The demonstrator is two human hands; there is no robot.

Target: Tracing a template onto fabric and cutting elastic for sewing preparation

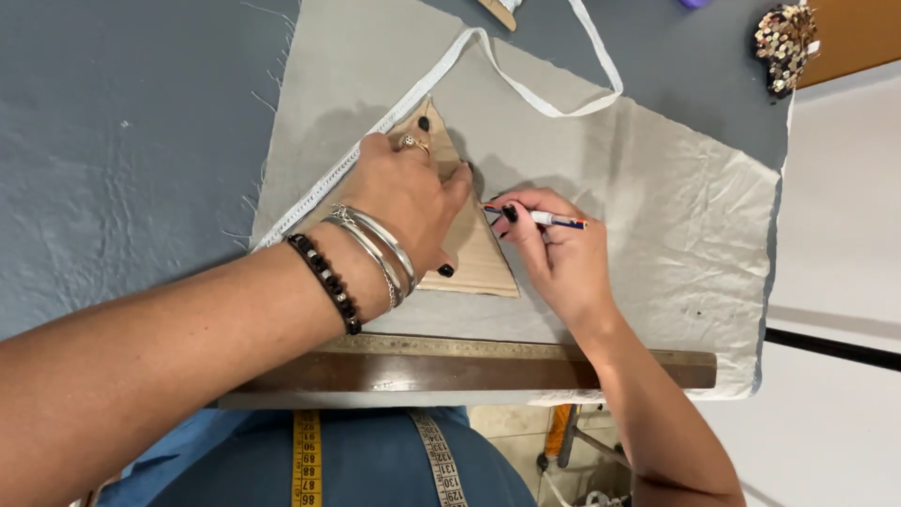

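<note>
My left hand (404, 202) lies flat, fingers spread, pressing a tan cardboard triangle (483, 263) onto a pale grey piece of fabric (657, 197). Bracelets and a black bead band sit on that wrist. My right hand (554, 249) grips a white pen (554, 220) with its tip at the triangle's right edge, touching the fabric. The left hand hides most of the triangle's middle.
A white lace trim (526, 89) loops across the fabric's top. A dark wooden ruler (450, 368) lies along the near table edge. A sequinned patch (785, 42) sits at top right. The grey table surface (122, 141) extends left. A measuring tape (306, 460) hangs over my front.
</note>
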